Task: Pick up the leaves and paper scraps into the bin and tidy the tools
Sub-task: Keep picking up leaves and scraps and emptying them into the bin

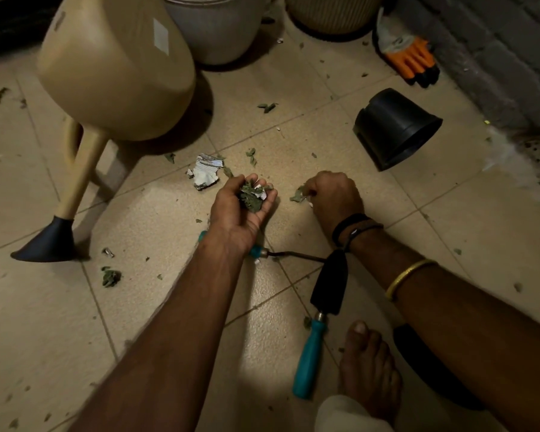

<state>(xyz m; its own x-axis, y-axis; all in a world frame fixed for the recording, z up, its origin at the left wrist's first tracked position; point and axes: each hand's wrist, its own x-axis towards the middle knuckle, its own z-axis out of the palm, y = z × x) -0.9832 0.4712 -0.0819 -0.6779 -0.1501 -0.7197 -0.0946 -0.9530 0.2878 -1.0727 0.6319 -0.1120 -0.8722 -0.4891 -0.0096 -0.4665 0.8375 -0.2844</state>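
The L hand [242,210] is turned palm-up & cupped, fingers curled round a clump of leaves and paper bits [252,195]. It is used as a tray, prob. so more can be added w/o a bin trip each time. The R hand [334,194] is set knuckles-up on the tiled floor [449,232], fingers curled down onto a loose leaf [299,194] just beside the L hand. A pinch is judged, though the fingertips are hidden.

A big paper scrap [205,171] is left lying just beyond the L hand, near the watering can [116,67]. More leaf litter [111,277] is seen at lower left, & a leaf pair [267,106] further out.

Tools are not yet tidied:
- A teal-handled trowel [312,353] is lying partly under the R forearm, beside a bare foot [368,369].
- A hand fork [289,253] is crossed by the L wrist.
- Orange gloves [409,57] are dropped by the wall.
- A black pot [393,126] is tipped on its side.

No bin can be id'd for certain. The task is judged early: pickup in hand, tools untouched.
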